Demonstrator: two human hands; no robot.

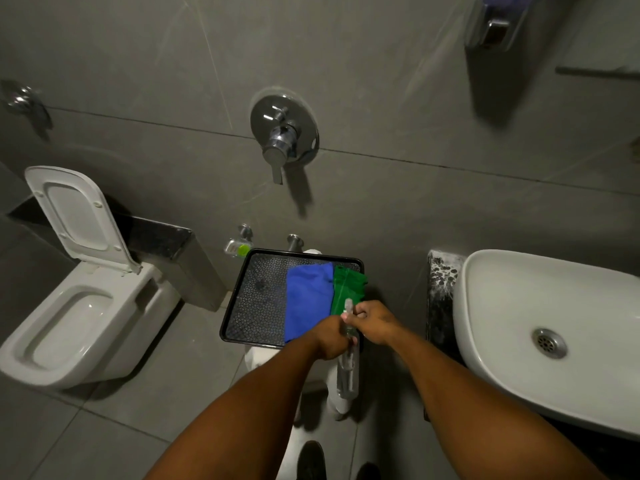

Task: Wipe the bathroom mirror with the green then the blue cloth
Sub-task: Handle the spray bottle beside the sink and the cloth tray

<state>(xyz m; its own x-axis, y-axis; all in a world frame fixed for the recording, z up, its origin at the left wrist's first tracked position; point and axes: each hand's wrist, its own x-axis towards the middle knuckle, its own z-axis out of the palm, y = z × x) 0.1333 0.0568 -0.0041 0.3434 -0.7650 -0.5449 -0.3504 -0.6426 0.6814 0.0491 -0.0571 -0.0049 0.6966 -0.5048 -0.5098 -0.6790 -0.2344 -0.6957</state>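
Left hand point(330, 337): lower centre, fingers curled around a clear plastic spray bottle point(347, 368).
Right hand point(375, 322): closed on the bottle's nozzle top.
Cloths: blue folded cloth point(306, 299) beside green folded cloth point(348, 285), both on the black patterned tray point(252, 299), centre frame.

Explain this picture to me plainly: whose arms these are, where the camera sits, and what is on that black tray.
There is no machine here. A person wears one wide-angle camera on the head, looking down at both bare arms. The left hand and right hand together grip a clear spray bottle. Beneath them a black tray holds a folded blue cloth and, beside it, a green cloth. A toilet stands to the left, a white sink to the right.
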